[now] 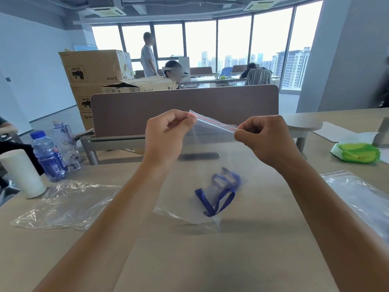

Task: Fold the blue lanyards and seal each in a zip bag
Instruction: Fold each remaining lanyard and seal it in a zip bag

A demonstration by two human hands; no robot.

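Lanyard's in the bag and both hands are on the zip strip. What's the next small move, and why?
Probably slide the pinching fingers along the red-lined zip strip to press it shut: the left hand and right hand pinch its ends, and the blue lanyard already sits inside the clear zip bag.

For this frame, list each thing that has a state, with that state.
Zip bag: held up off the table by its zip strip, lanyard inside.
Lanyard: loosely folded, in the bag's lower part.
Left hand: pinches the strip's left end.
Right hand: pinches the strip's right end.
Bottle: upright, capped.
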